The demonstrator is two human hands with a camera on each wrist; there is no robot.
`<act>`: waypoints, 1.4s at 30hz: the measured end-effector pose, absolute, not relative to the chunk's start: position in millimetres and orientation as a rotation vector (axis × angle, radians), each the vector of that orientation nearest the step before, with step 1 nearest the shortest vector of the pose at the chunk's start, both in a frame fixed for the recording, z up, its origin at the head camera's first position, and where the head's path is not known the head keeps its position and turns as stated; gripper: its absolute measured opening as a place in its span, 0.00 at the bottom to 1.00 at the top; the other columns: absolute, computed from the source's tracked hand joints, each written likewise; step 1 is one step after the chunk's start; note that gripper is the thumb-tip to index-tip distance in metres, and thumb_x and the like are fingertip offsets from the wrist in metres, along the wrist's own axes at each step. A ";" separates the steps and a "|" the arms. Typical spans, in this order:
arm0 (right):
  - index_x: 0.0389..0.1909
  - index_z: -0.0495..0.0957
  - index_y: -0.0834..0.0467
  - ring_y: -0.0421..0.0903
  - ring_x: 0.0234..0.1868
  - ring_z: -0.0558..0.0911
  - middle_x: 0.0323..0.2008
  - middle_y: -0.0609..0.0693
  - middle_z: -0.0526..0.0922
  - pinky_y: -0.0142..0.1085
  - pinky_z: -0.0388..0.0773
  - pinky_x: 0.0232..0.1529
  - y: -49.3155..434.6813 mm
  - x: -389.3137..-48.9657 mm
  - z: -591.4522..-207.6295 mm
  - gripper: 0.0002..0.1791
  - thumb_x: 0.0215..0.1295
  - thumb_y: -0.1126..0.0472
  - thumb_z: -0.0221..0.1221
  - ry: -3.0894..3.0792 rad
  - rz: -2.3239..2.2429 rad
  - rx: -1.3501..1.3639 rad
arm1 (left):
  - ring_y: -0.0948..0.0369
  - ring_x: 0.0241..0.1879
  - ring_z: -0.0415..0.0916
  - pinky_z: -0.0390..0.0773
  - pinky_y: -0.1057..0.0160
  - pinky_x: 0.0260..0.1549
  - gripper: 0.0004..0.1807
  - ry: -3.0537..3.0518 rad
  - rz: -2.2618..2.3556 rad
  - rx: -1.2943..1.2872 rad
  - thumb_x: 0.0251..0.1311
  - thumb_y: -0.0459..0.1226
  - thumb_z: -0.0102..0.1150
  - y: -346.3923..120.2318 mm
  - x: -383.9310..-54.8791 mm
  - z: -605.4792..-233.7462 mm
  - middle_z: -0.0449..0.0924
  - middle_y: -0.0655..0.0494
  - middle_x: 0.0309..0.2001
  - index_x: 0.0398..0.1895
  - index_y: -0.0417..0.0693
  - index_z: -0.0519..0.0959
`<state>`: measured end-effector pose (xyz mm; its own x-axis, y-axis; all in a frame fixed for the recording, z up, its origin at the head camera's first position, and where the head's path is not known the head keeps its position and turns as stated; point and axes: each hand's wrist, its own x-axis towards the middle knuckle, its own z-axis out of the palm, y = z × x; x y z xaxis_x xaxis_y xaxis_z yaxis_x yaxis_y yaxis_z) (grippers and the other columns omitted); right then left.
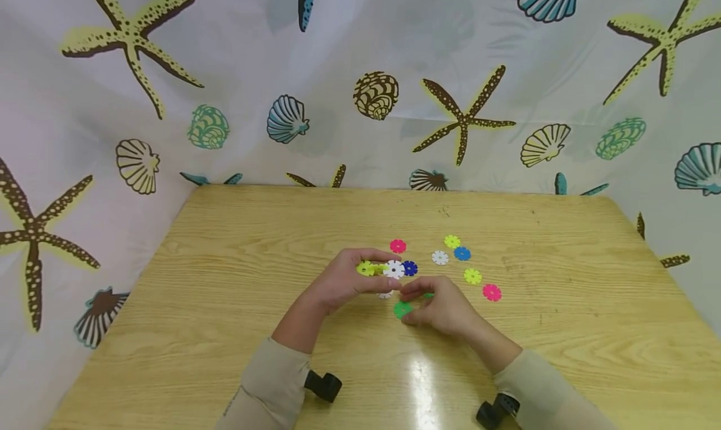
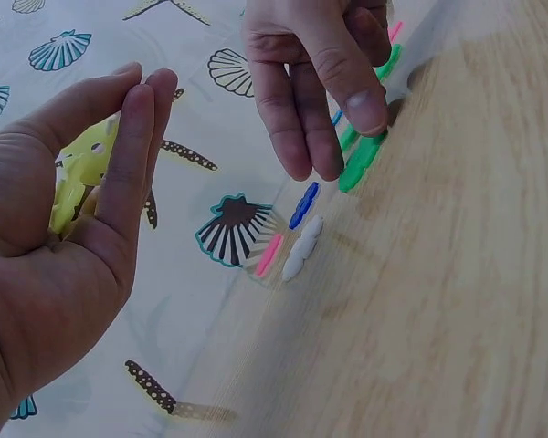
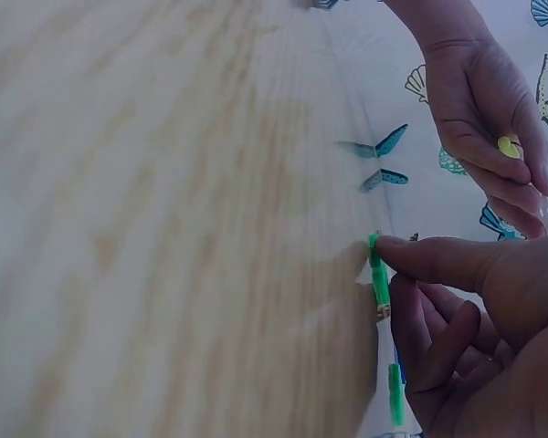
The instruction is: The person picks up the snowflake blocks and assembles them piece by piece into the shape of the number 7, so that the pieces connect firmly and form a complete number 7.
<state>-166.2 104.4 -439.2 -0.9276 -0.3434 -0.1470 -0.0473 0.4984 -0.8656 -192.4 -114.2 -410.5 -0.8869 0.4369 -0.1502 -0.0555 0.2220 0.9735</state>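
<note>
Notched flat plastic discs are the things at hand. My left hand (image 1: 350, 280) holds joined yellow discs (image 1: 365, 268), with a white disc (image 1: 393, 270) at their end, between thumb and fingers. In the left wrist view, the yellow discs (image 2: 80, 169) sit inside the curve of that hand, partly hidden. My right hand (image 1: 445, 308) reaches down over a green disc (image 1: 402, 310) lying on the table. Its thumb touches the disc's edge, while its bent fingers stand a little apart. Another green disc (image 1: 429, 295) shows partly beneath the right hand.
Near the hands on the wooden table (image 1: 253, 230) lie a dark blue disc (image 1: 411, 268), a pink disc (image 1: 397, 246) and a half-hidden white one. Farther right are a blue disc (image 1: 462, 253), a second pink disc (image 1: 492, 292) and several others. A shell-patterned cloth (image 1: 242, 54) hangs behind.
</note>
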 end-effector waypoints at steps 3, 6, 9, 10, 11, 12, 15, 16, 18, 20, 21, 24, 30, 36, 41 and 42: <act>0.48 0.84 0.60 0.47 0.48 0.83 0.44 0.51 0.88 0.35 0.80 0.45 103.5 -167.0 -438.8 0.22 0.50 0.67 0.75 2.469 -1.379 -0.329 | 0.48 0.73 0.57 0.81 0.55 0.55 0.23 2.116 1.706 0.350 0.54 0.41 0.74 -114.5 -192.3 -410.7 0.71 0.48 0.67 0.56 0.54 0.84; 0.48 0.84 0.60 0.47 0.48 0.83 0.43 0.51 0.88 0.35 0.80 0.44 102.5 -167.0 -437.1 0.22 0.50 0.67 0.75 2.476 -1.374 -0.329 | 0.48 0.73 0.58 0.81 0.54 0.55 0.23 2.121 1.705 0.360 0.55 0.41 0.74 -114.5 -191.9 -410.3 0.71 0.48 0.67 0.56 0.54 0.83; 0.46 0.85 0.61 0.47 0.47 0.83 0.43 0.51 0.88 0.34 0.81 0.44 102.3 -167.1 -436.2 0.20 0.50 0.66 0.75 2.487 -1.356 -0.330 | 0.48 0.72 0.59 0.81 0.54 0.55 0.23 2.128 1.703 0.369 0.55 0.41 0.74 -114.2 -191.4 -410.1 0.71 0.48 0.66 0.56 0.54 0.83; 0.46 0.85 0.61 0.47 0.47 0.83 0.43 0.51 0.88 0.34 0.81 0.44 102.3 -167.1 -435.9 0.20 0.50 0.66 0.75 2.492 -1.347 -0.328 | 0.48 0.72 0.59 0.81 0.54 0.55 0.24 2.132 1.700 0.372 0.55 0.41 0.74 -114.2 -191.4 -410.3 0.72 0.48 0.66 0.56 0.53 0.83; 0.45 0.85 0.61 0.46 0.46 0.83 0.42 0.51 0.88 0.34 0.81 0.44 102.4 -167.0 -435.8 0.19 0.50 0.66 0.75 2.500 -1.335 -0.324 | 0.48 0.71 0.60 0.81 0.54 0.55 0.24 2.138 1.697 0.372 0.54 0.41 0.75 -114.1 -191.4 -410.5 0.72 0.49 0.66 0.56 0.53 0.83; 0.44 0.85 0.60 0.46 0.46 0.83 0.42 0.51 0.87 0.34 0.81 0.44 102.5 -167.0 -435.6 0.18 0.50 0.65 0.75 2.506 -1.325 -0.318 | 0.49 0.71 0.61 0.81 0.54 0.54 0.24 2.141 1.694 0.372 0.54 0.42 0.75 -114.1 -191.4 -410.7 0.72 0.49 0.66 0.56 0.53 0.83; 0.42 0.86 0.59 0.44 0.43 0.81 0.40 0.49 0.87 0.33 0.79 0.43 103.4 -166.7 -435.2 0.17 0.49 0.64 0.76 2.522 -1.301 -0.308 | 0.50 0.68 0.65 0.81 0.56 0.54 0.26 2.141 1.689 0.375 0.53 0.42 0.75 -113.9 -191.5 -410.5 0.73 0.49 0.66 0.57 0.51 0.83; 0.41 0.86 0.59 0.43 0.41 0.81 0.38 0.49 0.87 0.33 0.79 0.41 103.6 -166.4 -435.2 0.16 0.49 0.64 0.76 2.522 -1.298 -0.307 | 0.50 0.66 0.70 0.81 0.56 0.54 0.26 2.126 1.691 0.373 0.54 0.42 0.75 -114.1 -191.5 -410.5 0.73 0.50 0.66 0.58 0.51 0.82; 0.39 0.87 0.58 0.43 0.38 0.80 0.36 0.49 0.86 0.33 0.77 0.39 104.0 -166.0 -435.2 0.15 0.49 0.63 0.76 2.521 -1.298 -0.319 | 0.48 0.58 0.78 0.82 0.56 0.53 0.26 2.092 1.698 0.371 0.55 0.41 0.74 -114.6 -191.1 -410.5 0.72 0.49 0.67 0.59 0.50 0.82; 0.38 0.87 0.59 0.42 0.36 0.79 0.34 0.49 0.86 0.33 0.77 0.37 104.2 -165.4 -435.4 0.14 0.49 0.63 0.76 2.520 -1.301 -0.340 | 0.47 0.50 0.84 0.83 0.56 0.53 0.27 2.058 1.700 0.365 0.56 0.41 0.74 -115.2 -190.9 -410.7 0.70 0.49 0.68 0.60 0.50 0.81; 0.37 0.87 0.58 0.42 0.35 0.78 0.33 0.49 0.86 0.33 0.77 0.36 104.2 -165.2 -435.2 0.13 0.50 0.63 0.76 2.519 -1.303 -0.347 | 0.46 0.47 0.86 0.83 0.56 0.52 0.27 2.038 1.704 0.369 0.56 0.41 0.73 -115.4 -190.8 -410.8 0.70 0.48 0.68 0.61 0.49 0.80; 0.36 0.87 0.57 0.42 0.34 0.78 0.32 0.48 0.86 0.33 0.77 0.36 104.4 -164.9 -435.1 0.11 0.51 0.63 0.75 2.523 -1.306 -0.358 | 0.46 0.45 0.87 0.85 0.56 0.51 0.28 2.007 1.714 0.375 0.58 0.40 0.72 -115.7 -190.9 -411.1 0.68 0.46 0.69 0.62 0.47 0.79; 0.37 0.88 0.59 0.41 0.36 0.80 0.35 0.50 0.88 0.33 0.78 0.39 108.2 -163.8 -434.7 0.10 0.53 0.63 0.74 2.510 -1.336 -0.311 | 0.50 0.44 0.87 0.86 0.57 0.49 0.28 1.989 1.745 0.361 0.58 0.39 0.72 -114.9 -191.1 -412.1 0.67 0.47 0.70 0.63 0.49 0.79; 0.41 0.88 0.59 0.41 0.40 0.82 0.37 0.50 0.88 0.33 0.79 0.44 113.5 -161.8 -437.2 0.12 0.55 0.62 0.72 2.443 -1.402 -0.219 | 0.52 0.43 0.87 0.85 0.56 0.51 0.28 1.997 1.734 0.346 0.57 0.40 0.73 -114.4 -190.0 -413.1 0.68 0.49 0.70 0.63 0.51 0.79; 0.43 0.88 0.60 0.41 0.41 0.82 0.38 0.50 0.88 0.33 0.80 0.45 115.0 -163.5 -438.6 0.13 0.56 0.62 0.72 2.405 -1.442 -0.216 | 0.48 0.45 0.87 0.84 0.56 0.52 0.28 2.012 1.722 0.366 0.57 0.42 0.73 -115.3 -191.1 -414.1 0.69 0.49 0.70 0.62 0.50 0.80; 0.43 0.87 0.60 0.41 0.41 0.82 0.38 0.51 0.88 0.33 0.80 0.45 115.0 -164.2 -438.5 0.13 0.56 0.62 0.72 2.401 -1.449 -0.222 | 0.47 0.45 0.86 0.84 0.56 0.52 0.28 2.015 1.722 0.366 0.57 0.42 0.73 -116.0 -191.3 -413.9 0.69 0.49 0.70 0.62 0.50 0.79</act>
